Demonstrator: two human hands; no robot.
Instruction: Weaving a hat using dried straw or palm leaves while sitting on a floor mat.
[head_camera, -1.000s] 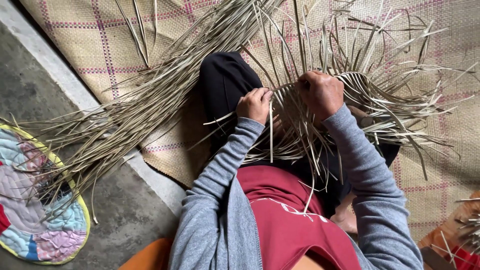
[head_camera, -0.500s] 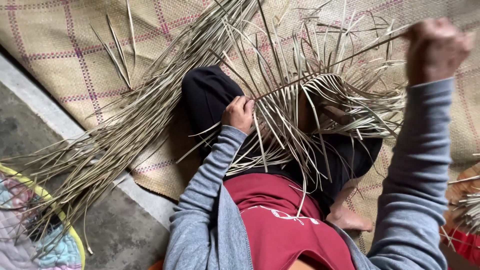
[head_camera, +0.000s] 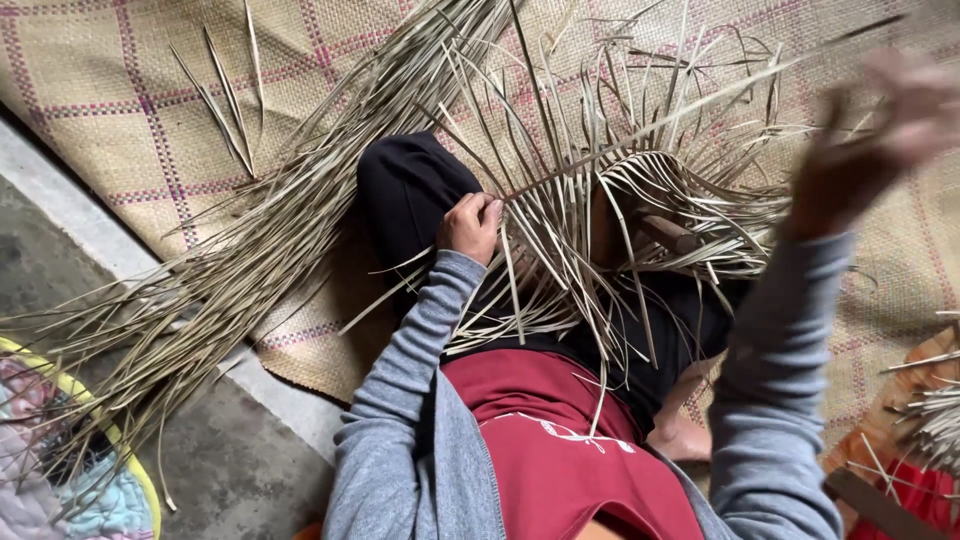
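At the lower left corner of the view a round patchwork cushion with a yellow rim (head_camera: 60, 470) lies on the grey concrete floor (head_camera: 230, 470), just off the edge of the woven straw mat with pink grid lines (head_camera: 90, 70). A long loose bundle of pale dried palm-leaf strips (head_camera: 270, 260) runs diagonally from that cushion up across the mat's edge towards the top middle. A few separate strips (head_camera: 225, 100) lie fanned out on the mat near its upper left part.

Your left hand (head_camera: 470, 225) rests on your black-clad knee (head_camera: 405, 190), fingers curled narrow and pinched on the strips at the near edge of the half-woven palm-strip piece (head_camera: 610, 220). That piece sits in your lap above the red apron (head_camera: 560, 450), its free ends bristling outward over the mat in every direction.

One long single strip (head_camera: 700, 100) rises from the pinch of your left hand towards the upper right. Your right hand (head_camera: 880, 130) is lifted high near the mat's right side, blurred; the fingers look loosely bent, but you cannot tell whether they grip that strip. At the lower right edge another small sheaf of strips (head_camera: 935, 420) lies beside something orange.
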